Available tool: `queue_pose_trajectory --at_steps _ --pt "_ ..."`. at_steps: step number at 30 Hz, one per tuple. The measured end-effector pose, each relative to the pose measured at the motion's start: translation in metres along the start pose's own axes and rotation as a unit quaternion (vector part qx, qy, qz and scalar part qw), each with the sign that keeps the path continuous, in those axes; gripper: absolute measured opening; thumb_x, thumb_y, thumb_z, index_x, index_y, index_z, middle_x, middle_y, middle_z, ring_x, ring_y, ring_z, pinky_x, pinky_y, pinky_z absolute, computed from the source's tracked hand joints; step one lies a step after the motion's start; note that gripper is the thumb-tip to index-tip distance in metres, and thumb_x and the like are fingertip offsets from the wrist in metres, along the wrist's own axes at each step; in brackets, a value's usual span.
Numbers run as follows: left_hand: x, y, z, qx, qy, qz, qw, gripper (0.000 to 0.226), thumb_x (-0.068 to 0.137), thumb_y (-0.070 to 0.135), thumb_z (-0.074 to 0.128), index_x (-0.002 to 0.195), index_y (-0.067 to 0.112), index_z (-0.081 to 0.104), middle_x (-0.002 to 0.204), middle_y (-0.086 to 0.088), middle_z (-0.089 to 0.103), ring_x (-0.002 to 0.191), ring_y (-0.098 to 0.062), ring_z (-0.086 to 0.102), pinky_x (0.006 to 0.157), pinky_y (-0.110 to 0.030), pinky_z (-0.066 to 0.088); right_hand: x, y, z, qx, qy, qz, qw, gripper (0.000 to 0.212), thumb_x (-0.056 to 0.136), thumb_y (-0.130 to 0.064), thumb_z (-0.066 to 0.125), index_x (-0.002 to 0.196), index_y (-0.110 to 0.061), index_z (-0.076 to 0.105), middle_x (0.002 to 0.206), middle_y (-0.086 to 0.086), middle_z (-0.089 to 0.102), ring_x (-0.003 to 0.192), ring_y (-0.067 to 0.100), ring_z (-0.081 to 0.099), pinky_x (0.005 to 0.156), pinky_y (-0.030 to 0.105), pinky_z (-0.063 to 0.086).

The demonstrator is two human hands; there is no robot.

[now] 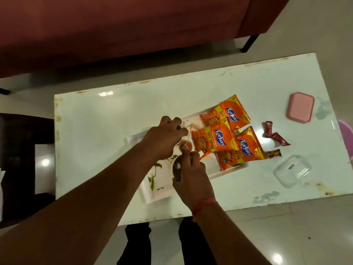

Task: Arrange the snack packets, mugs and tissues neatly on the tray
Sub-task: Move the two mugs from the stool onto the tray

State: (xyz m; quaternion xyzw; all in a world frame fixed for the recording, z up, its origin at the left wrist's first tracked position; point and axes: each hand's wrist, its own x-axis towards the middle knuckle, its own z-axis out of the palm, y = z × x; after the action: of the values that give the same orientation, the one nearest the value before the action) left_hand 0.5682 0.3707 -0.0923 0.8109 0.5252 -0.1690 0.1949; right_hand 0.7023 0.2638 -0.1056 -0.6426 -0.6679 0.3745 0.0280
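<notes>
A white tray [162,190] with a leaf print lies on the white table [95,131]. Several orange snack packets [215,140] overlap on the tray's right half. My left hand [166,136] is curled over the tray's middle, fingers closed around what looks like a clear glass mug [188,139], of which only a thin rim shows. My right hand [191,175] sits just in front of it, gripping a dark brown mug [176,169] that rests on the tray, its thumb reaching to the clear rim. No tissues are visible.
Three red sweet wrappers [275,136] lie right of the tray. A pink lid [300,108] lies at the far right, and a clear plastic box [292,171] sits near the front right edge. A maroon sofa [133,25] stands behind the table and a dark chair [17,150] to its left.
</notes>
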Motion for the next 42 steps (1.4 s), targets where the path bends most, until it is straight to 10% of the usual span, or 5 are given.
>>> queue_pose_trajectory --at_steps 42 --pt "0.013 0.003 0.011 0.045 0.025 0.057 0.997 0.068 0.072 0.01 0.074 0.133 0.026 0.048 0.151 -0.004 0.032 0.136 -0.033 0.027 0.082 -0.047 0.052 0.006 0.009 0.014 -0.117 0.08 0.037 0.989 0.096 0.07 -0.062 0.075 0.145 -0.022 0.03 0.141 0.01 0.041 0.121 0.03 0.048 0.091 0.04 0.055"
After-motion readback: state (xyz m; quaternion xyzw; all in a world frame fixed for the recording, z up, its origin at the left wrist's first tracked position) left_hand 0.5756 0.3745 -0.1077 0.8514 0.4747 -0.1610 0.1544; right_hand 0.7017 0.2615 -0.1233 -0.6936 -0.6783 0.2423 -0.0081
